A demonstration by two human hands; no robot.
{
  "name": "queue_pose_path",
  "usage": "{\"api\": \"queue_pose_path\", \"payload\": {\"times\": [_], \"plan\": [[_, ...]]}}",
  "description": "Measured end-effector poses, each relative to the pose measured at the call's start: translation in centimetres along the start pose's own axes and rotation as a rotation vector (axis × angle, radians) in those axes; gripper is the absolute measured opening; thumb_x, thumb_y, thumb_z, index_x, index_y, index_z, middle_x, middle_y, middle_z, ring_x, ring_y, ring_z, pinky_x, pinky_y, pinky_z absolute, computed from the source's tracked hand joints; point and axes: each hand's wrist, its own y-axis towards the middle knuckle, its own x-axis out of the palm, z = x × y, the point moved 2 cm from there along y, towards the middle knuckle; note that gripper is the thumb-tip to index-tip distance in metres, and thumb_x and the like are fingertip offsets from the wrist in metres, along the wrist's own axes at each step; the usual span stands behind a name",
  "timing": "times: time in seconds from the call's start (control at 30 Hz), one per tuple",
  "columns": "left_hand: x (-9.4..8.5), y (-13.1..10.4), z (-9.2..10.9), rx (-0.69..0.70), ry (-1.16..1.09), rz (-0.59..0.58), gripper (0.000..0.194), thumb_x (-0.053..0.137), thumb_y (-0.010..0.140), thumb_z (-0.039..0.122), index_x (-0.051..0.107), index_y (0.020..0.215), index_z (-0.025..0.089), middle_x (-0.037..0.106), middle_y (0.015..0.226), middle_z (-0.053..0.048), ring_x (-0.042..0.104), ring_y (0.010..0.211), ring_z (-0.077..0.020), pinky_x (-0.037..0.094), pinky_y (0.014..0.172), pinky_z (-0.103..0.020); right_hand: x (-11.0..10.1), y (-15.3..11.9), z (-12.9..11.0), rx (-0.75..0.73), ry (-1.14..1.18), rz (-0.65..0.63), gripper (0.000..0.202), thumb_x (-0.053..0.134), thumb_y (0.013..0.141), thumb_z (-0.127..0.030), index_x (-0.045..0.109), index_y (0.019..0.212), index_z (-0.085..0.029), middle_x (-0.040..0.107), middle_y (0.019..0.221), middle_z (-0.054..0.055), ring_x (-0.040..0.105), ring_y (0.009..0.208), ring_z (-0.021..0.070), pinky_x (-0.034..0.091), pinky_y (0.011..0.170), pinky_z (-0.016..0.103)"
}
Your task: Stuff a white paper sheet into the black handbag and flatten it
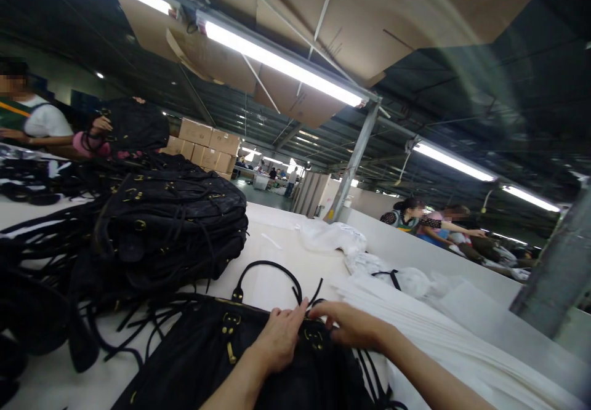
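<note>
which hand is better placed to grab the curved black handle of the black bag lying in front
Left, probably. The left hand has fingertips reaching up toward the curved black handle of the flat black leather bag; the right hand rests farther right.

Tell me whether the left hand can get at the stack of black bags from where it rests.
Probably yes: the left hand rests on the black handbag, and only bare table and loose straps separate it from the stack of black bags.

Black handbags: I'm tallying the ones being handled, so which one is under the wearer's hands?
The single black handbag lying flat nearest the camera, both hands on its top edge; the others sit stacked in a pile behind.
</note>
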Motion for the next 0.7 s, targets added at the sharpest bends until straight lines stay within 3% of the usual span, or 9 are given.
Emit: {"api": "queue_pose_path", "payload": {"times": [0.07, 0.1, 0.2, 0.27, 0.33, 0.43, 0.5, 0.6, 0.7], "plan": [[0.0, 0.0, 0.2, 0.016, -0.049, -0.018, 0.086, 0.045, 0.079, 0.006, 0.006, 0.155, 0.018, 0.041, 0.15, -0.013, 0.04, 0.133, -0.025, 0.025, 0.114, -0.045, 2.4, -2.9, -1.4, -0.216, -0.17, -0.19, 0.081, 0.066, 0.053, -0.001, 0.058, 0.128, -0.031, 0.06, 0.132, 0.005, 0.059, 0.117, 0.025, 0.046, 0.097, 0.029], [0.0, 0.0, 0.2, 0.016, -0.075, -0.025, 0.09, 0.047, 0.077, 0.005, 0.004, 0.155, 0.019, 0.042, 0.15, -0.012, 0.041, 0.134, -0.0249, 0.025, 0.114, -0.045, 3.7, -4.2, -2.1, -0.318, -0.277, -0.228, 0.077, 0.07, 0.058, -0.004, 0.057, 0.128, -0.033, 0.057, 0.136, 0.005, 0.059, 0.117, 0.0252, 0.047, 0.093, 0.028], [0.0, 0.2, 0.2, -0.017, -0.174, -0.026, 0.093, 0.045, 0.075, 0.001, 0.0, 0.155, 0.017, 0.046, 0.146, -0.015, 0.043, 0.133, -0.0252, 0.023, 0.115, -0.048, 6.3, -6.3, -3.5, -0.531, -0.531, -0.253, 0.015, 0.067, 0.083, -0.022, 0.066, 0.097, -0.029, 0.07, 0.11, 0.003, 0.067, 0.096, 0.0213, 0.047, 0.073, 0.027], [-0.3, 0.5, 0.0, -0.042, -0.262, -0.014, 0.091, 0.044, 0.075, 0.001, 0.004, 0.155, 0.014, 0.048, 0.145, -0.016, 0.046, 0.132, -0.0249, 0.026, 0.115, -0.047, 6.4, -5.9, -4.2, -0.541, -0.571, -0.221, 0.004, 0.061, 0.09, -0.027, 0.062, 0.086, -0.026, 0.072, 0.09, 0.001, 0.067, 0.084, 0.0203, 0.043, 0.068, 0.028], [-1.5, 1.0, -0.4, -0.054, -0.36, 0.021, 0.079, 0.045, 0.076, 0.004, 0.023, 0.152, 0.013, 0.059, 0.136, -0.012, 0.055, 0.124, -0.0224, 0.036, 0.11, -0.041, 5.0, -3.9, -4.5, -0.38, -0.494, -0.073, 0.004, 0.056, 0.091, -0.025, 0.06, 0.093, -0.025, 0.071, 0.089, 0.003, 0.065, 0.083, 0.0209, 0.041, 0.07, 0.029], [-5.3, 1.5, -1.3, -0.075, -0.488, 0.169, 0.046, 0.042, 0.085, 0.015, 0.061, 0.126, 0.015, 0.073, 0.109, -0.006, 0.066, 0.103, -0.0189, 0.05, 0.093, -0.03, 1.9, 1.2, -3.4, 0.011, -0.245, 0.2, 0.015, 0.042, 0.097, -0.024, 0.055, 0.103, -0.021, 0.069, 0.09, 0.004, 0.064, 0.085, 0.0185, 0.04, 0.073, 0.027], [-8.6, 1.3, -2.1, -0.133, -0.533, 0.351, 0.04, 0.038, 0.089, 0.021, 0.066, 0.116, 0.013, 0.074, 0.103, -0.008, 0.068, 0.094, -0.0188, 0.053, 0.085, -0.029, 0.9, 5.2, -1.7, 0.197, -0.167, 0.281, 0.021, 0.032, 0.1, -0.021, 0.052, 0.105, -0.017, 0.068, 0.087, 0.006, 0.064, 0.08, 0.0161, 0.041, 0.071, 0.026], [-12.8, -0.1, -3.2, -0.229, -0.514, 0.675, 0.04, 0.033, 0.094, 0.025, 0.063, 0.117, 0.014, 0.071, 0.108, -0.01, 0.067, 0.097, -0.0191, 0.051, 0.088, -0.031, 1.8, 10.3, 1.3, 0.388, -0.157, 0.287, 0.022, 0.034, 0.1, -0.019, 0.055, 0.104, -0.012, 0.067, 0.088, 0.007, 0.065, 0.079, 0.0158, 0.046, 0.073, 0.028], [-14.3, -1.5, -3.9, -0.311, -0.406, 0.897, 0.035, 0.033, 0.094, 0.024, 0.064, 0.11, 0.017, 0.07, 0.109, -0.009, 0.063, 0.105, -0.0206, 0.046, 0.094, -0.034, 4.6, 13.1, 3.1, 0.469, -0.17, 0.246, 0.021, 0.05, 0.098, -0.032, 0.06, 0.103, -0.013, 0.066, 0.1, 0.006, 0.064, 0.092, 0.0178, 0.05, 0.084, 0.037]]}}
